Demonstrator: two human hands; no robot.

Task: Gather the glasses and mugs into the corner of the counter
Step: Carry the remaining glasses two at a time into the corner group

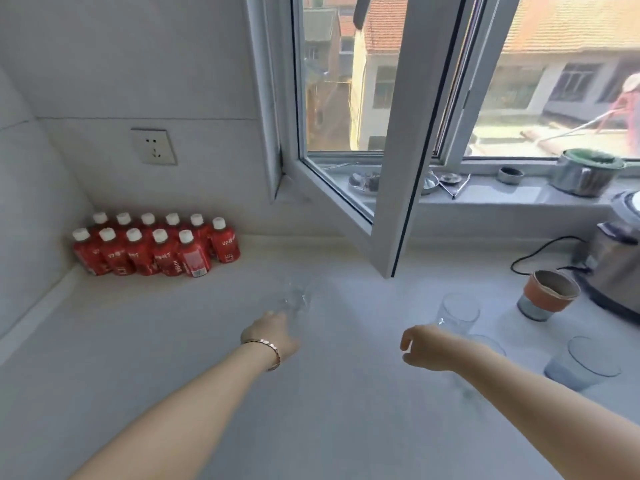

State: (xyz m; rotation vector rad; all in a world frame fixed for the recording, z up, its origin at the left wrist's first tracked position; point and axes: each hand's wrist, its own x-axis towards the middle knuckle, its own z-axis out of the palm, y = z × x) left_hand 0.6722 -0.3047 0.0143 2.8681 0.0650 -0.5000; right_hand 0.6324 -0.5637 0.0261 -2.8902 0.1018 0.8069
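Note:
My left hand (273, 336), with a bracelet on its wrist, reaches forward over the white counter (173, 341) and closes around the near side of a blurred clear glass (298, 296). My right hand (424, 348) hovers with its fingers curled and apart, holding nothing, just left of a second clear glass (459, 311). A third clear glass (490, 342) is partly hidden behind my right forearm. A bluish glass (581, 363) stands at the right. Behind it is a grey mug with an orange sleeve (547, 294).
Several red bottles with white caps (156, 251) fill the back left corner. An open window sash (388, 202) juts out over the counter. A steel appliance (616, 268) with a black cord (540, 252) stands at the right. Small items sit on the windowsill (485, 190).

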